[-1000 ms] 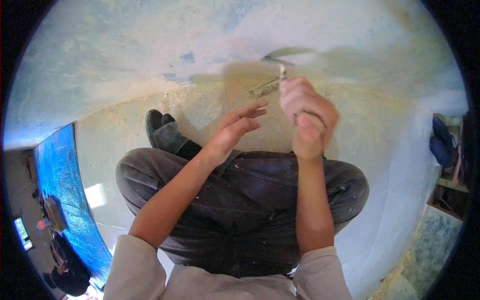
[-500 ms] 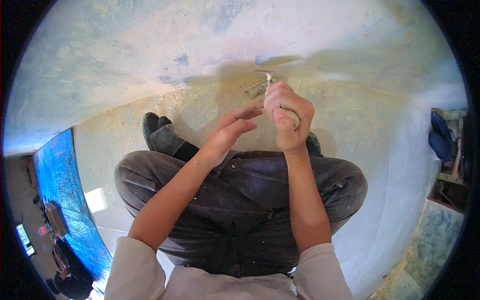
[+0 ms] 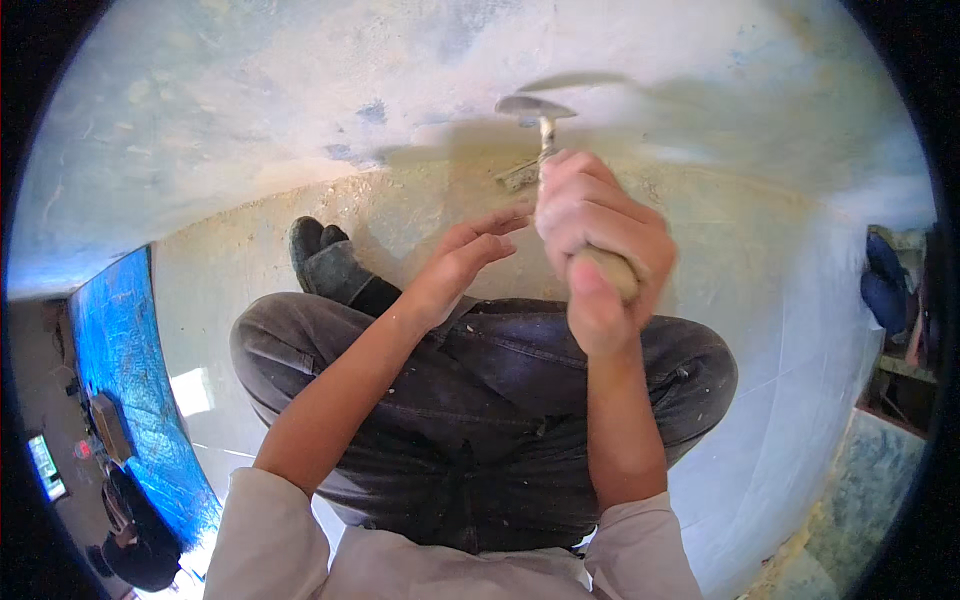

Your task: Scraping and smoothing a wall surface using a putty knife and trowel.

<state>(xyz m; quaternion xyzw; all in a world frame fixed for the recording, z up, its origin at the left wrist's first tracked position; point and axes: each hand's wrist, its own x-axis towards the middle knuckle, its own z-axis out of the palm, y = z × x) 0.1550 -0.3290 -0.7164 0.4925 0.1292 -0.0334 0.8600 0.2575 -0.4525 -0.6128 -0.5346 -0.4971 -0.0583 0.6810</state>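
Right hand [image 3: 605,235] is clamping the tool [image 3: 547,130] by its handle; left hand [image 3: 465,262] is sitting apart, just beside, fingers loosely open. Tool's head is facing the wall [image 3: 250,100], contact unclear, shadow falling there. Legs [image 3: 470,390] are lying folded on the floor [image 3: 220,265].

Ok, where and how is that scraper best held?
Probably best by the handle, coming from the near side, where the right grip holds it: its thick, rounded end points back from the wall, while the thin neck and wide blade point toward it.
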